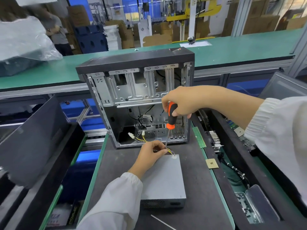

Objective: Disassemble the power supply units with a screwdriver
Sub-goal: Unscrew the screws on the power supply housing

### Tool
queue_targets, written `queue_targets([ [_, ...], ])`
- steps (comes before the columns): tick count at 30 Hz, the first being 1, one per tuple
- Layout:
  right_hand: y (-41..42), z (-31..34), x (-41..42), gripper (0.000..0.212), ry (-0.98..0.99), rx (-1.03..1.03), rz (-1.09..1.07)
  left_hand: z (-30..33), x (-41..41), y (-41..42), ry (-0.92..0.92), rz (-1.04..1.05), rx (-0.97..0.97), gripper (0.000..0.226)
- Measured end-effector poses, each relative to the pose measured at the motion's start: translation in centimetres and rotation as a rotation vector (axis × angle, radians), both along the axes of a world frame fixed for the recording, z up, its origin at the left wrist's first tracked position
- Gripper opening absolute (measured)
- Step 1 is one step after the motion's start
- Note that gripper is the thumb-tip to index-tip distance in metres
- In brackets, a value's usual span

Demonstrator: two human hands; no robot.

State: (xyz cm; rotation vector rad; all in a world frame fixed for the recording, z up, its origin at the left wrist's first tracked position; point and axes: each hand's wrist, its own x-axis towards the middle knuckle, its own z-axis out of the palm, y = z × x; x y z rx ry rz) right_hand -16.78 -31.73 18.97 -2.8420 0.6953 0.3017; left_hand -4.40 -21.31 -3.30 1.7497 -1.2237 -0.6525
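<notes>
The PSU (163, 178) lies flat on the dark mat at the middle of the bench (196, 188), its vented end toward the near edge and its cable end toward the open case (137, 100), which stands upright at the far edge of the mat; the right hand (178, 101) grips the screwdriver (171, 119) by its orange and black handle, shaft pointing down to the PSU's far edge; the left hand (152, 152) pinches the wires (170, 151) just where the tip comes down, though the tip itself is hidden behind the fingers.

Risks, as I judge them: the tip sits very near the left fingers, so a slip off a screw head would jab them or nick the wire insulation; the shaft leans a little, and a tilted tip tends to cam out and chew the screw; the PSU is held only through its wires, so hard downward force could skid it on the mat; tugging the bundle may strain its exit from the housing; a freed screw could roll off the mat into the side trays.

Count: 1 PSU; 1 screwdriver; 1 case; 2 hands; 1 wire bundle, yellow and black strands too fine to number; 1 white connector (130, 135) lying inside the case; 1 green memory stick (199, 137) along the mat's right edge; 1 small square chip (211, 163) nearer on that same edge; 1 white cable tie (163, 222) at the near edge.
</notes>
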Motion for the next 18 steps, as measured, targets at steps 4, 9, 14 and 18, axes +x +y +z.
queue_targets([
  [4,2.4,0.6,2.0,0.016,-0.048,-0.010,0.059,0.7,2.6,3.1,-0.041,0.090,0.019,0.004],
  [9,6.8,-0.1,4.9,0.019,-0.055,-0.038,0.171,0.2,6.7,9.8,-0.170,0.201,0.147,0.014],
  [14,11.0,-2.0,7.7,0.015,-0.059,-0.004,0.219,-2.0,9.1,18.3,-0.149,0.294,0.251,0.004],
  [18,13.7,-4.4,8.6,0.018,-0.062,0.015,0.199,-4.6,9.5,23.4,-0.080,0.399,0.263,0.007],
])
